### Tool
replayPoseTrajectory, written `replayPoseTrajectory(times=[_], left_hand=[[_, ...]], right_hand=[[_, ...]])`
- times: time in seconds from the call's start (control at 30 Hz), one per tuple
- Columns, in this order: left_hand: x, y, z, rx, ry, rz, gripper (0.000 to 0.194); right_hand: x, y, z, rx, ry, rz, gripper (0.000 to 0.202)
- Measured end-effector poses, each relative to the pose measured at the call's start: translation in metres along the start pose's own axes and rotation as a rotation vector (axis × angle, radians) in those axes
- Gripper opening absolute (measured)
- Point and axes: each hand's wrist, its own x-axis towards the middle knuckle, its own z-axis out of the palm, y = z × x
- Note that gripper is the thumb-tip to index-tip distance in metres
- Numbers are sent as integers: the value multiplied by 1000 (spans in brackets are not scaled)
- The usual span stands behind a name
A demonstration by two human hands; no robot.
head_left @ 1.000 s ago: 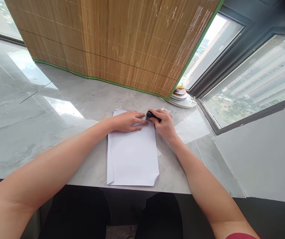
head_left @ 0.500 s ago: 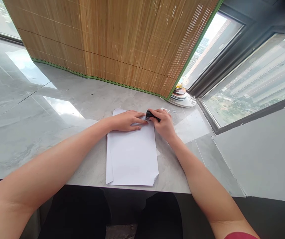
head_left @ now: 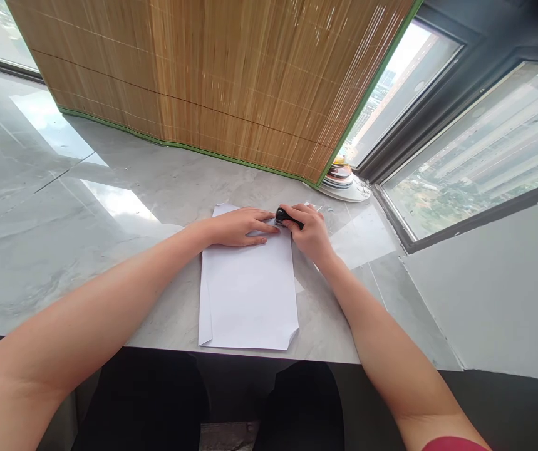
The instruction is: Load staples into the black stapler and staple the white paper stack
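Note:
A folded sheet of white paper (head_left: 252, 294) lies on the grey marble-look counter, with a folded strip along its left side and a small turned corner at the lower right. My left hand (head_left: 240, 227) rests flat across its upper part, fingers spread and pointing right. In my right hand (head_left: 310, 230) is a small black stapler (head_left: 284, 217), gripped between thumb and fingers at the paper's upper right edge. Its front end meets the fingertips of my left hand. Whether its jaws are pressed together is too small to tell.
A bamboo blind (head_left: 203, 81) with green edging hangs behind the paper, down to the counter (head_left: 85, 250). A stack of plates (head_left: 344, 185) stands in the back right corner, beside dark-framed windows (head_left: 485, 150). The counter's front edge runs just below the paper.
Both hands and the stapler stay in nearly the same place. Only a very slight shift of the whole view shows.

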Motion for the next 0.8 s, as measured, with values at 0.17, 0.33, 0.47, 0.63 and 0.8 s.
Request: replayPoseTrajectory(times=[0.17, 0.33, 0.47, 0.63, 0.8], left_hand=[[0, 0, 0, 0, 9, 18, 44], [0, 0, 0, 0, 6, 20, 44], [-2, -1, 1, -12, 11, -26, 43], [-4, -2, 2, -22, -24, -77, 44], [-3, -1, 0, -9, -35, -68, 45]], right_hand=[[-2, -2, 2, -47, -1, 16, 40], [-2, -6, 3, -150, -29, 24, 41], [-2, -8, 2, -225, -76, 10, 43], [-2, -12, 2, -284, -120, -23, 44], [-3, -12, 6, -248, -87, -55, 42]])
